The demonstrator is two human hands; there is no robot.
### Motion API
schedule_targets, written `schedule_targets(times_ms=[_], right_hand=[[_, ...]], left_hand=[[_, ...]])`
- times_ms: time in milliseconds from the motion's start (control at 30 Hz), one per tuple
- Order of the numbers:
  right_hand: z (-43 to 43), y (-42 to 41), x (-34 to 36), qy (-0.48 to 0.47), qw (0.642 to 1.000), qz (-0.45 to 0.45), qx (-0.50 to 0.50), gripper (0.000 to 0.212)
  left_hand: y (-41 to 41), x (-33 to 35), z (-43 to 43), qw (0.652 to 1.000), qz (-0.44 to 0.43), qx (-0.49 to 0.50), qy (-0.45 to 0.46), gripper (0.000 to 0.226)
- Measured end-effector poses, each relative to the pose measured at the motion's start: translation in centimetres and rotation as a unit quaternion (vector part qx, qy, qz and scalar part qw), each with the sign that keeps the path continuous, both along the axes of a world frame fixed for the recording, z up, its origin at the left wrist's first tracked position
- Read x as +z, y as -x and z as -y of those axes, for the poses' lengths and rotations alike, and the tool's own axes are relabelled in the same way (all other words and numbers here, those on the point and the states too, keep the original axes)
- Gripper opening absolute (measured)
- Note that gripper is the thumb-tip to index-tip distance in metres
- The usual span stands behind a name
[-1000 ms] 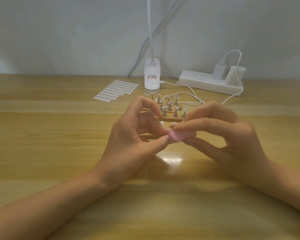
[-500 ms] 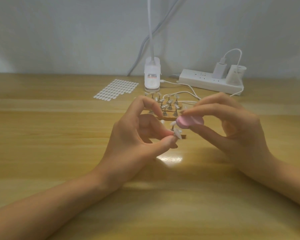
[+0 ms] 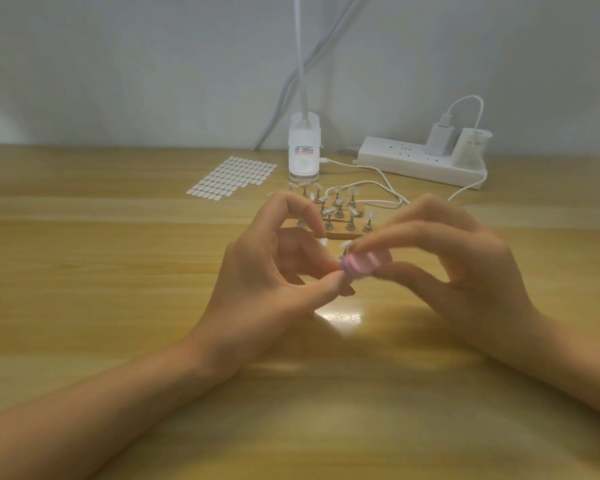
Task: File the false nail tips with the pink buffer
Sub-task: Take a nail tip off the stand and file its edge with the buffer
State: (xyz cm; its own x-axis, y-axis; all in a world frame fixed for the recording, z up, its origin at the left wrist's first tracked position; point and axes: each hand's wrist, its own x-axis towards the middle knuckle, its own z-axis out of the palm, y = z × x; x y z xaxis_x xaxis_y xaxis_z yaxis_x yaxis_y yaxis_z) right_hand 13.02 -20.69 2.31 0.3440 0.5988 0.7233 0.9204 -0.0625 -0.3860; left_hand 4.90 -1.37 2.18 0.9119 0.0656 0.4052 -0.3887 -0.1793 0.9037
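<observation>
Above the wooden table [image 3: 84,271], the right hand [image 3: 465,268] is back down and to the left. Half a second ago it held the pink buffer [image 3: 361,266] lifted clear. Now the buffer, gripped between thumb and fingers and blurred by motion, sits against the fingertips of the left hand [image 3: 267,282] at the centre of the scene. The left hand has barely shifted. Its thumb and a finger pinch the false nail tip, which the buffer now hides. I read this as a fresh filing stroke on the same tip, while the rack of tips [image 3: 340,209] just beyond waits.

The lamp base [image 3: 303,157] at the far edge has a label [image 3: 303,149] with red and dark print, too small to read. To its right, on the power strip [image 3: 395,162], the white adapter [image 3: 471,147] has faint lettering, also unreadable.
</observation>
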Motion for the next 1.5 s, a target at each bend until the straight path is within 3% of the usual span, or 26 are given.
schedule_targets(times_ms=[167,300,400,533,667,767,900,1000,1133,1233,1367,1500], right_hand=[[-0.2,0.4,-0.1,0.015,0.999,0.035,0.017,0.020],[0.1,-0.3,0.1,0.006,1.000,0.015,-0.026,0.021],[-0.2,0.3,-0.2,0.017,0.999,0.039,0.014,0.017],[0.2,-0.4,0.0,0.009,1.000,0.012,-0.022,0.019],[-0.1,0.3,-0.3,0.025,0.999,0.040,0.017,0.019],[0.1,-0.3,0.1,0.015,0.999,0.031,-0.031,0.018],[-0.1,0.2,-0.2,0.027,0.998,0.048,0.010,0.018],[0.2,-0.5,0.0,0.015,0.999,0.032,-0.034,0.019],[0.0,-0.1,-0.3,0.029,0.998,0.047,0.015,0.018],[0.2,-0.7,-0.1,0.018,0.999,0.038,-0.031,0.021],[0.0,0.1,-0.2,0.030,0.998,0.045,0.021,0.021],[0.0,0.0,0.0,0.017,0.999,0.029,-0.008,0.020]], left_hand=[[0.0,0.0,0.1,1.000,0.002,-0.001,-0.008,0.044],[0.0,0.0,0.0,1.000,-0.001,0.001,-0.003,0.041],[0.1,0.0,0.1,1.000,-0.002,0.000,-0.017,0.042],[0.1,0.0,0.1,1.000,-0.006,0.003,-0.008,0.041],[0.1,0.0,0.1,1.000,-0.005,0.001,-0.021,0.042],[0.0,0.0,0.0,1.000,-0.009,0.001,-0.004,0.041],[0.0,-0.1,0.0,1.000,-0.005,-0.001,-0.016,0.042],[0.0,-0.1,0.0,1.000,-0.006,0.000,-0.009,0.041],[0.0,-0.1,0.0,1.000,0.000,-0.004,-0.025,0.040],[0.0,-0.1,0.0,1.000,0.001,-0.009,-0.020,0.040],[0.1,-0.2,0.1,1.000,0.001,-0.019,-0.023,0.038],[-0.1,-0.2,0.0,1.000,-0.002,-0.024,-0.004,0.038]])
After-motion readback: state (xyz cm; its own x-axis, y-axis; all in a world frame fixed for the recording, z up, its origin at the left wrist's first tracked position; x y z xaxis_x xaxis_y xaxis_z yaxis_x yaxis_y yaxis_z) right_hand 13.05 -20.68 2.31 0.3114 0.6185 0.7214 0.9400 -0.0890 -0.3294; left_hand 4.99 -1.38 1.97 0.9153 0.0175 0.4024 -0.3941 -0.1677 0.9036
